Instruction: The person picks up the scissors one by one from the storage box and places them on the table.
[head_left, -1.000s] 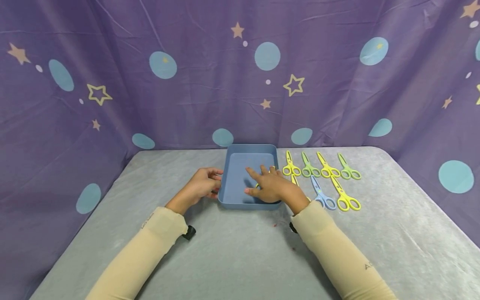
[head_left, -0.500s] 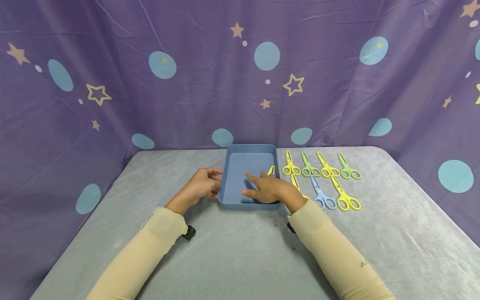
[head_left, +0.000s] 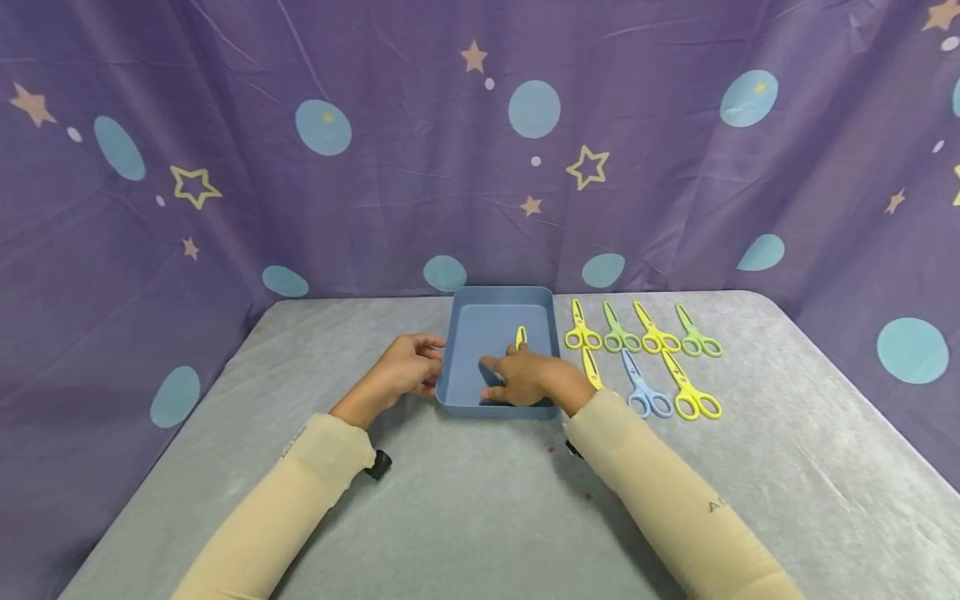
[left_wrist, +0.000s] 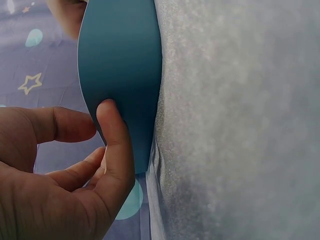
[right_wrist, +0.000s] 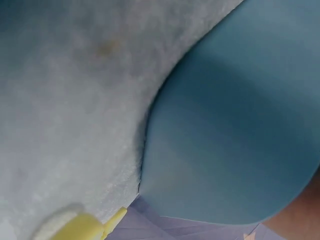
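A blue rectangular tray [head_left: 483,410] stands on the table. My left hand [head_left: 405,367] is at its left side, fingertips touching the outer wall and rim; in the left wrist view the fingers [left_wrist: 117,145] lie against that wall. My right hand [head_left: 525,379] reaches over the right rim, low into the tray, with thumb and index finger stretched leftward. Yellow scissors [head_left: 521,336] lie under that hand, blades pointing to the far side and handles hidden beneath the fingers. In the right wrist view the tray's wall [right_wrist: 210,150] blocks most of the hand.
Right of the tray, scissors lie in two rows: yellow [head_left: 582,327], green [head_left: 621,332], yellow [head_left: 655,333] and green [head_left: 696,337] behind; yellow [head_left: 592,371], blue [head_left: 645,390] and yellow [head_left: 690,392] in front. A purple patterned curtain [head_left: 375,217] hangs behind the grey-covered table [head_left: 465,517].
My right hand has lowered and shifted left in the tray. The yellow scissors under it have slid left and turned more upright in view. My left hand has stayed put.
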